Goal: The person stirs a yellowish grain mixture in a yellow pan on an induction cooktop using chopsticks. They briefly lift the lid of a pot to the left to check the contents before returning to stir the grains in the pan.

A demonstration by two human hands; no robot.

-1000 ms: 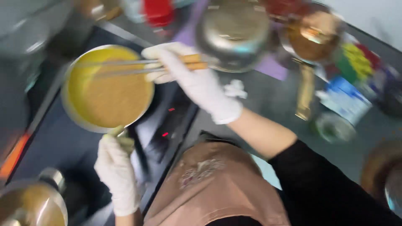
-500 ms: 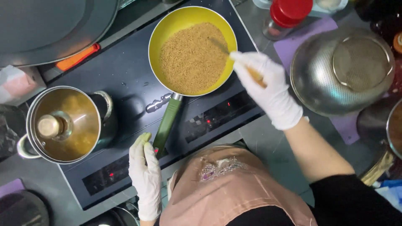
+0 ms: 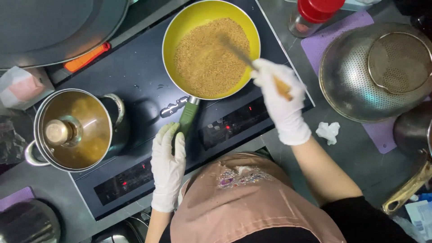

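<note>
A yellow pan (image 3: 180, 27) with golden-brown grains (image 3: 207, 58) sits on a black induction hob (image 3: 135, 81). My left hand (image 3: 167, 162), in a white glove, grips the pan's green handle (image 3: 188, 116). My right hand (image 3: 280, 101), also gloved, holds wooden chopsticks (image 3: 282, 87) whose blurred tips reach into the grains at the pan's right side.
A lidded steel pot (image 3: 74, 130) stands on the hob's left. A big metal colander (image 3: 360, 90) with a small sieve (image 3: 399, 63) rests on a purple mat at right. A red-capped jar (image 3: 315, 13), a crumpled tissue (image 3: 328, 131) and a large grey lid (image 3: 54, 27) lie around.
The view has steadied over the hob. My right hand with the chopsticks moved slightly right and toward me while stirring; my left hand stays on the green handle.
</note>
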